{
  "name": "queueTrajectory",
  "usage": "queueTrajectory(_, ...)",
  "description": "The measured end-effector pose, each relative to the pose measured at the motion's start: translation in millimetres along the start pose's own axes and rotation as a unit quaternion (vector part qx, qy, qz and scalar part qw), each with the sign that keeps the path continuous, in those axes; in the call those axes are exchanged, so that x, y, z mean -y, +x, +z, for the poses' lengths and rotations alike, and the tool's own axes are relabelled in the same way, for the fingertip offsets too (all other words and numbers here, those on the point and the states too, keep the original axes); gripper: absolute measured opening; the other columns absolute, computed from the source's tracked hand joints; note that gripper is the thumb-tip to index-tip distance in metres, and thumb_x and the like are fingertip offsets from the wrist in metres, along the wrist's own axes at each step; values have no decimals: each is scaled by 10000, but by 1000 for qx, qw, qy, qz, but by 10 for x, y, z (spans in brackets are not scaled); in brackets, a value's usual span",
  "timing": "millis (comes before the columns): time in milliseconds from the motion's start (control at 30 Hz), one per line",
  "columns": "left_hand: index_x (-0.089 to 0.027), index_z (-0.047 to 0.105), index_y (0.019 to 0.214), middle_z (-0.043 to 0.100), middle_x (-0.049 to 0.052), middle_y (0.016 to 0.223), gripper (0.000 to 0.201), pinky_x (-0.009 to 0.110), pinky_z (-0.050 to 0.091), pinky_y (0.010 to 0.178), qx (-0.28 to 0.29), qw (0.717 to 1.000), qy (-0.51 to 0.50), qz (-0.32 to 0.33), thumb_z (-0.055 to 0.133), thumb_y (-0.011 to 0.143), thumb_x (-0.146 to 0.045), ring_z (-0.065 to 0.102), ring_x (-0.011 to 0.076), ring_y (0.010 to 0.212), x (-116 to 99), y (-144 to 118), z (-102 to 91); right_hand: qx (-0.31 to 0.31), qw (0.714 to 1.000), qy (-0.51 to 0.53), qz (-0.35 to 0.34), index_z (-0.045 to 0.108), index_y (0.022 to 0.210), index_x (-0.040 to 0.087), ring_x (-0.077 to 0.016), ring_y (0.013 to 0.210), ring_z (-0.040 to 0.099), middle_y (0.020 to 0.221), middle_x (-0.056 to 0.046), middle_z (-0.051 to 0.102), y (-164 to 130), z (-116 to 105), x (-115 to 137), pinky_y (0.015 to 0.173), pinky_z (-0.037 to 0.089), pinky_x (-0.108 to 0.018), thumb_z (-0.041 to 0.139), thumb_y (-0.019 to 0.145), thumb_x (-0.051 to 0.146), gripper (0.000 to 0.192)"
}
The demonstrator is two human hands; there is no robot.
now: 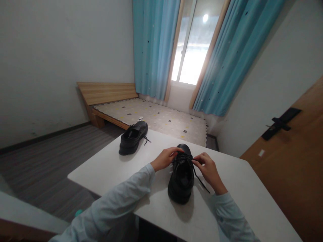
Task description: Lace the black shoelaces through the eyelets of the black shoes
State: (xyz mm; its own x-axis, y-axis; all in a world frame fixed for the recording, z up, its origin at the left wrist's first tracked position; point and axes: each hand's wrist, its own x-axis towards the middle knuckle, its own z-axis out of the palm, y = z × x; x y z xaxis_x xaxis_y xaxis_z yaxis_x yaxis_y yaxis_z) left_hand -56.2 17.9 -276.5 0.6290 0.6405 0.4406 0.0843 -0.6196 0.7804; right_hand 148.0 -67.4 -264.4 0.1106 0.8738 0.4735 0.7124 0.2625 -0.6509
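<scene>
A black lace-up shoe stands on the white table in front of me, its heel toward me and its toe pointing away. My left hand reaches in from the left, its fingers resting on the laced upper; what those fingertips grip, if anything, is hidden. On the shoe's right side, my right hand pinches a black shoelace, whose loose end trails down to the right. The matching black shoe sits farther back at the table's left edge, a lace hanging off its side.
The white table reaches from the lower right toward a low bed with a patterned mattress. Beyond are a window and blue curtains. A wooden door with a black handle is at the right.
</scene>
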Motion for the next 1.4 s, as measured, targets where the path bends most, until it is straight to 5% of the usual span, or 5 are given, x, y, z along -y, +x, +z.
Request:
queueTrajectory(267,-197,608,1102,639,43,1157,295,294,401,1001,2,1000,7,-4,402,891,-190,568,163,1097,-3,-6,-10,-12,999,-29,-13,653,670,198,-244,906,553,931,-85,563,-3,-22,-95,716,469,-379,652,734,415,226)
queueTrajectory(900,-195,607,1102,639,44,1153,297,289,401,998,0,1000,6,-1,410,883,-156,570,159,1091,8,-17,-13,-96,986,-99,95,553,690,202,-217,662,605,732,-52,636,0,-108,-438,653,477,-368,577,704,322,123)
queueTrajectory(1067,-194,605,1103,639,45,1151,296,293,403,993,-1,1000,9,-1,407,887,-159,569,160,1092,11,-15,-9,-124,981,83,125,571,683,194,-249,819,649,836,-89,694,25,-114,-343,793,503,-442,685,664,378,218)
queueTrajectory(1233,-201,606,1103,638,40,1151,291,284,408,984,-3,1000,11,3,409,890,-173,571,159,1086,15,-12,-6,-107,896,382,199,615,704,180,-181,742,672,911,-59,699,39,-132,-184,815,541,-403,767,626,388,270)
queueTrajectory(1400,-191,611,1096,643,44,1141,285,278,408,981,-2,1000,9,2,414,890,-181,575,159,1084,3,-13,-8,-113,853,469,201,600,676,185,-68,514,544,770,11,656,27,-125,-67,623,571,-288,780,615,310,228)
